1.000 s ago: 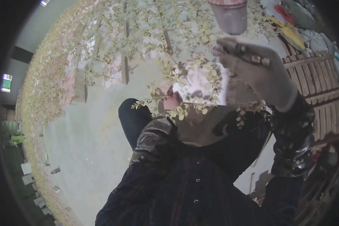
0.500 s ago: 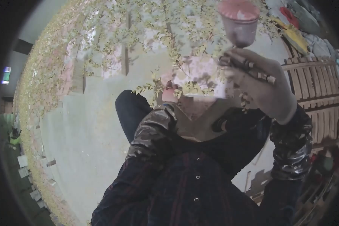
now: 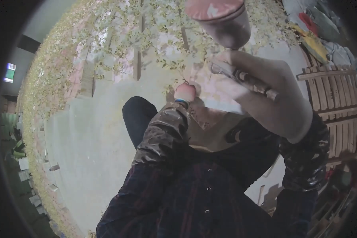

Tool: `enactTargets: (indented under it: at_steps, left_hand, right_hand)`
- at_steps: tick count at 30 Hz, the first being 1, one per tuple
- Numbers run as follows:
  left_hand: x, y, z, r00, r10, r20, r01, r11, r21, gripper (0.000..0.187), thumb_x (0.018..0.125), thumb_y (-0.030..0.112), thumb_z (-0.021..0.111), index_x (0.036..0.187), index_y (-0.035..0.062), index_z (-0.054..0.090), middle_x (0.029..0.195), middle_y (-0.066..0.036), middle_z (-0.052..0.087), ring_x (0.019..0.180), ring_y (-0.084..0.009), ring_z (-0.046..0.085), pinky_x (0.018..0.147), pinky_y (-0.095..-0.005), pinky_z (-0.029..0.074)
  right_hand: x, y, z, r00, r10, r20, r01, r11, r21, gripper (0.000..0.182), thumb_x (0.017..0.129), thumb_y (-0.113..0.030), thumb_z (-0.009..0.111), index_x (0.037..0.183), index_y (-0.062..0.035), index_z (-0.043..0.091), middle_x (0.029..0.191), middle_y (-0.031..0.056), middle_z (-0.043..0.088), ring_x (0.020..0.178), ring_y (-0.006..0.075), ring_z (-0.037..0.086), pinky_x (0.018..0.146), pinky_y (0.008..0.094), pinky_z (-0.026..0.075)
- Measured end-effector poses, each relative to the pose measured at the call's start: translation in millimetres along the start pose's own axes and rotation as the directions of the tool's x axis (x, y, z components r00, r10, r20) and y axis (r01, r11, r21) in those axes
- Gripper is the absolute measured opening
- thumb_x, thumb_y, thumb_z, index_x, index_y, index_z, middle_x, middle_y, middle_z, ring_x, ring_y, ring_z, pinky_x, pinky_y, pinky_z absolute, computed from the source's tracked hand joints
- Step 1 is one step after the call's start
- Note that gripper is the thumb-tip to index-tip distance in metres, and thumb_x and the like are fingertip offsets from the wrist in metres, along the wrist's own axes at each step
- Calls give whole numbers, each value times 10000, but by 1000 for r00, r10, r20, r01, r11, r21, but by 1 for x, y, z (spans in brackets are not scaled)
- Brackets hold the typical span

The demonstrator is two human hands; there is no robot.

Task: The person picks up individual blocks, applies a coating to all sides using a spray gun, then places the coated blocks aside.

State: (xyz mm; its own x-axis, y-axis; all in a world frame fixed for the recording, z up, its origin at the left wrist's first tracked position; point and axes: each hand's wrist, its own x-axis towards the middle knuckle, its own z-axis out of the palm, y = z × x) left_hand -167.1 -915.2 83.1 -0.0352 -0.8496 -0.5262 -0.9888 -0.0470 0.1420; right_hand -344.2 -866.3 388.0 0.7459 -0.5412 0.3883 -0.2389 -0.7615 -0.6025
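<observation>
My right hand [image 3: 271,85] is closed around a paint spray gun [image 3: 246,79], whose metal nozzle end points left. Above it rises the gun's grey cup [image 3: 230,33] with a pinkish-red lid. My left hand [image 3: 185,92] is shut, apparently around the stem of a leafy sprig [image 3: 174,65], though the stem itself is mostly hidden. Between the hands lies a pale, pink-stained sheet [image 3: 216,85], partly covered by the right hand. Shiny dark sleeve covers are on both forearms.
Many leafy sprigs [image 3: 119,39] are spread over pink-stained boards ahead and to the left. On the right stand wooden slatted crates [image 3: 333,91], with bags and cloths [image 3: 313,39] behind them. Small pale blocks [image 3: 23,174] line the far left.
The left hand has moved forward and up, and the sprig near it no longer hangs low before the lap. The spray gun and its cup have swung left and closer to the camera.
</observation>
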Motion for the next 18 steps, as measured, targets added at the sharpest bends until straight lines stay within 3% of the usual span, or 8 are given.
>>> enactTargets:
  at_steps: [2, 3, 6, 9, 12, 15, 18]
  left_hand:
    - [-23, 17, -40, 966, -246, 84, 258, 943, -211, 317, 816, 116, 514, 1101, 21, 616, 1091, -144, 608, 986, -312, 604, 827, -393, 527]
    - [-27, 20, -49, 947, -302, 112, 321, 910, -260, 314, 821, 120, 514, 1102, 25, 619, 1087, -142, 617, 987, -313, 607, 827, -394, 527]
    - [-14, 11, -40, 970, -228, 91, 241, 953, -183, 300, 824, 113, 519, 1087, 23, 631, 1075, -140, 624, 971, -307, 614, 820, -382, 533]
    - [5, 3, -25, 999, -17, 36, 17, 1000, 14, 281, 817, 99, 524, 1052, 12, 650, 1046, -141, 633, 939, -299, 622, 804, -366, 542]
    - [2, 6, -32, 993, -69, 93, 71, 997, -14, 188, 823, 87, 540, 939, 18, 671, 959, -119, 636, 886, -285, 628, 775, -360, 556]
    - [-6, 5, -40, 986, -127, 112, 141, 982, -123, 239, 813, 98, 531, 995, 18, 662, 1006, -130, 640, 927, -292, 622, 797, -369, 542]
    - [-8, -7, -36, 998, 45, 46, -50, 992, 120, 251, 834, 119, 537, 1016, 4, 667, 1015, -158, 647, 962, -320, 616, 827, -393, 524]
  right_hand:
    - [-3, 2, -2, 999, -41, 8, 42, 996, -84, 81, 838, -63, 606, 875, -51, 535, 548, -20, 447, 407, 58, 337, 392, 199, 257]
    - [-5, 5, -2, 999, -53, 12, 54, 993, -106, 99, 840, -86, 617, 830, -60, 522, 520, -26, 436, 391, 55, 326, 377, 196, 245]
    - [-18, 18, 4, 991, -137, -3, 137, 990, 33, 362, 796, 30, 604, 1133, -78, 529, 639, 4, 531, 410, 53, 333, 382, 198, 264]
    - [-24, 17, 1, 997, -63, -46, 65, 996, 53, 388, 795, 22, 648, 1170, -45, 570, 762, 51, 614, 484, 74, 430, 451, 211, 343]
    - [-25, 18, -4, 999, 34, 37, -35, 998, 50, 441, 819, 22, 627, 1247, -27, 531, 1024, 119, 644, 593, 86, 579, 528, 211, 452]
    - [-29, 21, 2, 995, -60, -77, 69, 991, 117, 434, 797, 51, 627, 1219, -9, 546, 921, 96, 653, 509, 67, 487, 470, 207, 397]
    - [-36, 19, -4, 997, -65, -43, 71, 984, 162, 436, 793, 40, 661, 1210, -26, 552, 758, 56, 627, 478, 71, 446, 445, 206, 364]
